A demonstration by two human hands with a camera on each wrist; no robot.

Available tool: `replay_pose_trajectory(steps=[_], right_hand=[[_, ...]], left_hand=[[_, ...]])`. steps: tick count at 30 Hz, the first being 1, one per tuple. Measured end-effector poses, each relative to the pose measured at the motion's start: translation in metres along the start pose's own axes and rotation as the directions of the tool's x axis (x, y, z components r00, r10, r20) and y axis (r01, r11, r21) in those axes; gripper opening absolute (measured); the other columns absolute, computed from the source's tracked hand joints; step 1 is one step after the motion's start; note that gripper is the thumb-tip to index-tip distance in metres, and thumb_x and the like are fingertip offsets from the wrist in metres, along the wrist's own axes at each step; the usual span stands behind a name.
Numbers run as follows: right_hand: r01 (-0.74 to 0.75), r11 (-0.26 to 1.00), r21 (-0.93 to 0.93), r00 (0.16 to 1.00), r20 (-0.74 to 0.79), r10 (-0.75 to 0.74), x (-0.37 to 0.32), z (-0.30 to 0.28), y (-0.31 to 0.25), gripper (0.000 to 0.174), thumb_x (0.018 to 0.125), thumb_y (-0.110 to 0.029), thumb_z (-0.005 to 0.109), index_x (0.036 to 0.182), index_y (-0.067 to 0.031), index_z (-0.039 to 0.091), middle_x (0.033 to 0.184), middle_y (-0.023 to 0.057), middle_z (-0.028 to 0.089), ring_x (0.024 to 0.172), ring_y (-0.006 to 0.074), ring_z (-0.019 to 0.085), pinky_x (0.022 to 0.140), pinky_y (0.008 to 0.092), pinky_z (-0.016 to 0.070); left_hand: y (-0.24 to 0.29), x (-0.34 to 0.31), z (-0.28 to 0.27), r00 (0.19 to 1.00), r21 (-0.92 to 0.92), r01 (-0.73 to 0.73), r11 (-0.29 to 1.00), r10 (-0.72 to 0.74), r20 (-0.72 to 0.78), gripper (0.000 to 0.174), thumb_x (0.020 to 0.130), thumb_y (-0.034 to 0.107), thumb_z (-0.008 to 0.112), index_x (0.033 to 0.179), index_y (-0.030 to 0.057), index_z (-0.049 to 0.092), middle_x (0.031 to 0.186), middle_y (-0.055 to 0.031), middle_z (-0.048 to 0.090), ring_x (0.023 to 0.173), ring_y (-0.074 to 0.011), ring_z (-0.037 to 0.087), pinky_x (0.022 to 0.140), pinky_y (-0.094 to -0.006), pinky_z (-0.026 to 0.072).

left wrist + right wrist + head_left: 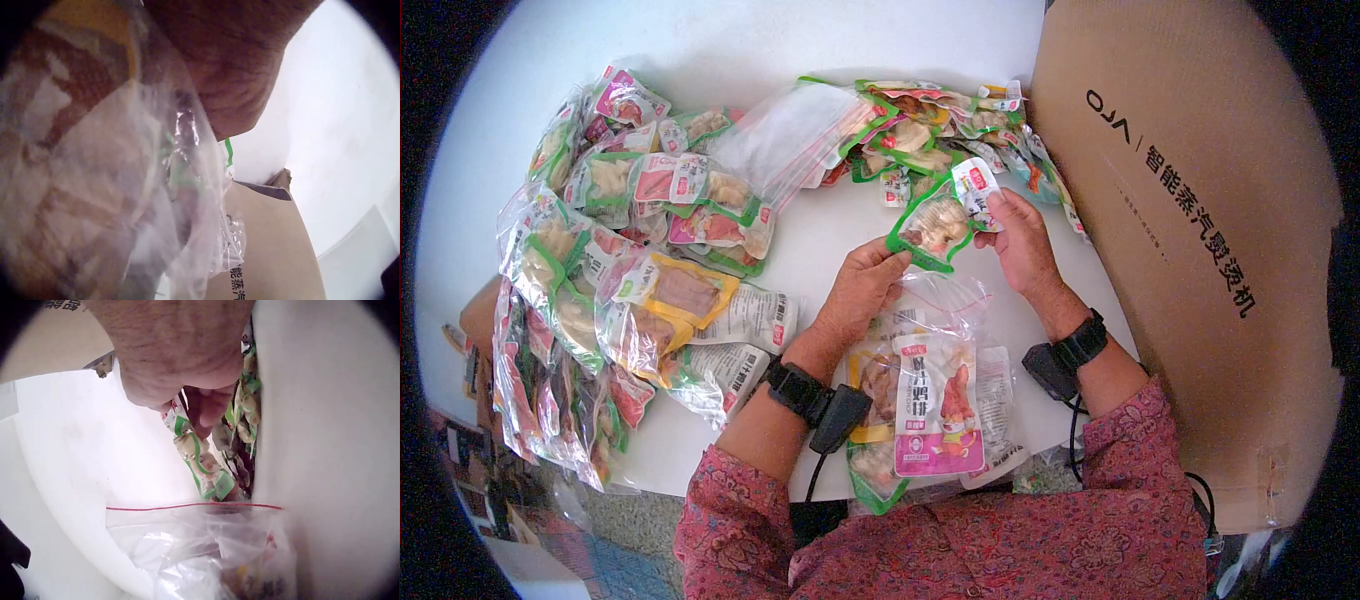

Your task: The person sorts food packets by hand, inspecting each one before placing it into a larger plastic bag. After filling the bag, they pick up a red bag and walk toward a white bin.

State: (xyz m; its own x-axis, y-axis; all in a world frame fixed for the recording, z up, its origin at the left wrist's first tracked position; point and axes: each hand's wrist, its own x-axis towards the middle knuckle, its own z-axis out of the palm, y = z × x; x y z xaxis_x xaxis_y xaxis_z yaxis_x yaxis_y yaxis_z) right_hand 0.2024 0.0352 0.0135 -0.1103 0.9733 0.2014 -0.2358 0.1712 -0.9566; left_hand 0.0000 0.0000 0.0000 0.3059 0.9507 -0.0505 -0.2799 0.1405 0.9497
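A green-edged food packet (938, 228) with a clear window and a white printed end is stretched between both hands above the table. My left hand (858, 292) pinches its lower left corner between thumb and fingers. At the white end, my right hand (1022, 245) grips the packet. In the right wrist view the same packet (199, 456) hangs below the right hand's fingers. Just under the hands lies a clear zip bag (945, 297) holding several packets, a pink and white one (938, 405) on top. This bag (100, 175) fills much of the left wrist view and hides the left fingertips.
Filled clear bags of similar packets (655, 205) are heaped along the left of the white table (825, 215). Loose packets (920, 135) and a clear zip bag (785, 135) lie at the back. A large cardboard box (1200, 250) stands at the right. Another person's arm (480, 318) shows at far left.
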Motion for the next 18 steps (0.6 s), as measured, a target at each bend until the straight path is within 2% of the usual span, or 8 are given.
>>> replay_pose_trajectory(steps=[5,18], right_hand=[[0.017,1.000,-0.013,1.000,-0.015,-0.017,-0.0007,0.0002,-0.0013,0.028,0.085,-0.028,0.049,0.098,-0.0037,0.055,0.082,0.0019,0.057,0.068,0.0108,0.053,0.053,0.0252,0.0439],[0.015,1.000,0.021,1.000,-0.015,-0.015,-0.0001,0.0001,-0.0020,0.027,0.085,-0.028,0.049,0.095,-0.0043,0.055,0.081,0.0017,0.057,0.068,0.0104,0.052,0.053,0.0251,0.0431]], left_hand=[[-0.0012,0.0001,-0.0002,1.000,0.010,0.005,1.000,-0.005,-0.014,0.010,0.083,0.014,0.054,0.090,0.0102,0.060,0.062,0.0077,0.049,0.043,-0.0006,0.035,0.037,-0.0160,0.0269],[-0.0056,0.0028,-0.0048,1.000,-0.031,-0.011,0.999,0.011,0.006,0.008,0.084,0.018,0.055,0.084,0.0116,0.060,0.058,0.0081,0.046,0.042,-0.0011,0.035,0.037,-0.0159,0.0268]])
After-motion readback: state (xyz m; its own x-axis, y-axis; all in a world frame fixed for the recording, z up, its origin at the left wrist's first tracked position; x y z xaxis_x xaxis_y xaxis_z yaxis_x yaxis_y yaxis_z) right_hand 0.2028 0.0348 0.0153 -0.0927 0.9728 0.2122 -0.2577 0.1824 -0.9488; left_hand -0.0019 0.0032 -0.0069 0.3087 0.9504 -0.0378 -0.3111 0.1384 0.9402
